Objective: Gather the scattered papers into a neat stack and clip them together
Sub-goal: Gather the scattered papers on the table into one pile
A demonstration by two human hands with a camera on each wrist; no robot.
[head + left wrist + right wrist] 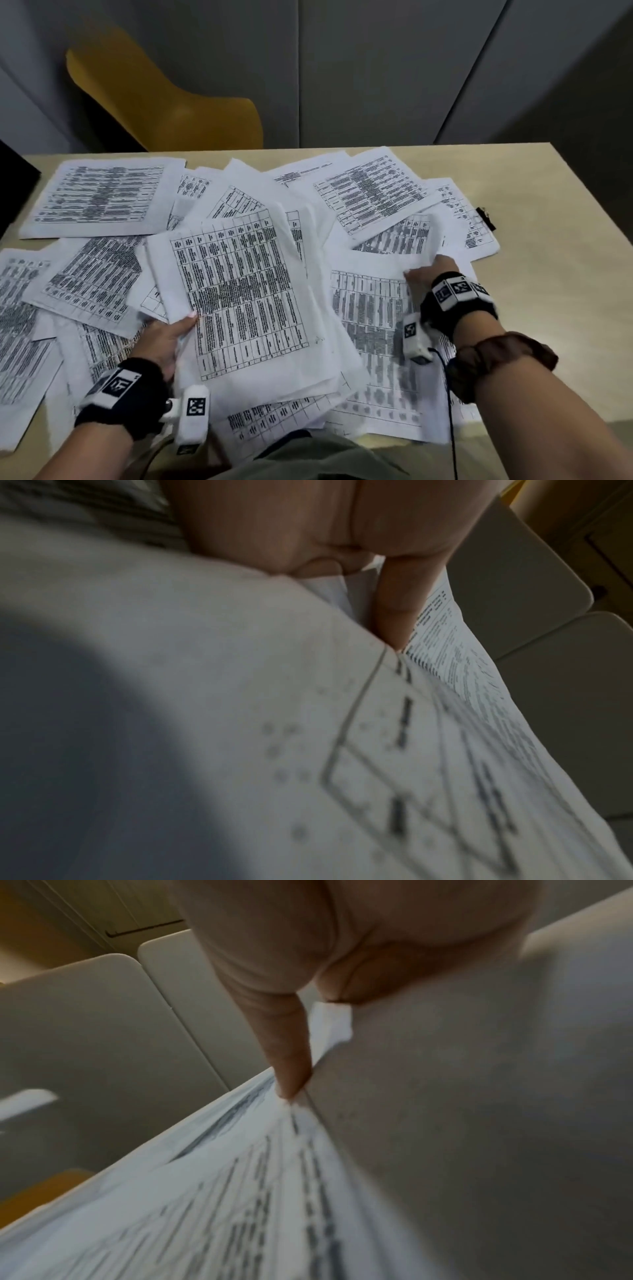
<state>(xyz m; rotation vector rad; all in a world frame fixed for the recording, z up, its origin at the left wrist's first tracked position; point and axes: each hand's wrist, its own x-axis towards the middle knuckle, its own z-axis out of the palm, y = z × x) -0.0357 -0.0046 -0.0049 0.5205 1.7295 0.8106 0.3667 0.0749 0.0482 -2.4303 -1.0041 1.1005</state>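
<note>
You were in the middle of the gathering step, I think, because most of the papers (102, 202) lay spread all over the bench (548, 274), crossing each other at many angles. Your left hand (161, 342) held a small bunch of sheets (239, 291) by its near left edge, with the thumb on top and the other fingers tucked under, so the bunch sat a little above the mess. In the left wrist view a finger (397, 610) lay flat against the paper. Your right hand (428, 274) pinched the corner of one sheet (404, 236) on the right side of the pile and lifted it; the right wrist view showed a finger (291, 1056) pressed on the edge of that sheet. A dark thing that may be the clip (486, 219) lay at the far right edge of the papers, partly under a sheet, well apart from both hands; it was too small to be sure. A yellow chair (164, 102) stood behind the bench. The stack was far from done, as many sheets lay loose on the left and at the back. The next move, I guess, called for bringing the pinched sheet over onto the bunch in your left hand and lining up the edges. Thin paper bends and slips, so a soft, steady hold would help.
</note>
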